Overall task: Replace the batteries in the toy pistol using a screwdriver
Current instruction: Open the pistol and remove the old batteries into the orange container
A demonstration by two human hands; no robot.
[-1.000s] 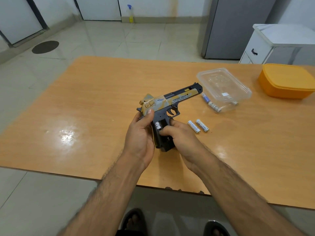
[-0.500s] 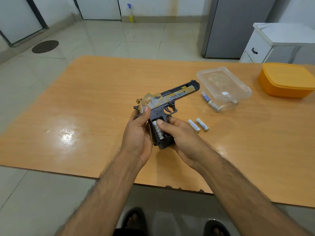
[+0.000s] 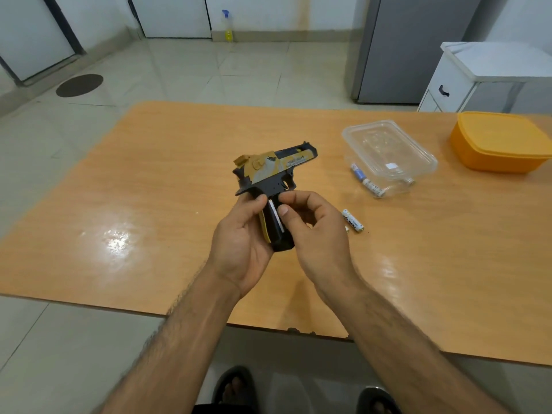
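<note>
While left hand (image 3: 242, 243) grips | toy pistol (image 3: 273, 174) barrel pts far-right, grip twd cam

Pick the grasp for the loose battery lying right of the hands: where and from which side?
Pinch the battery across its middle from above, fingertips on its two long sides. It lies flat and diagonal on the table; a second cell sits close on its near-left side, so stay narrow.
</note>
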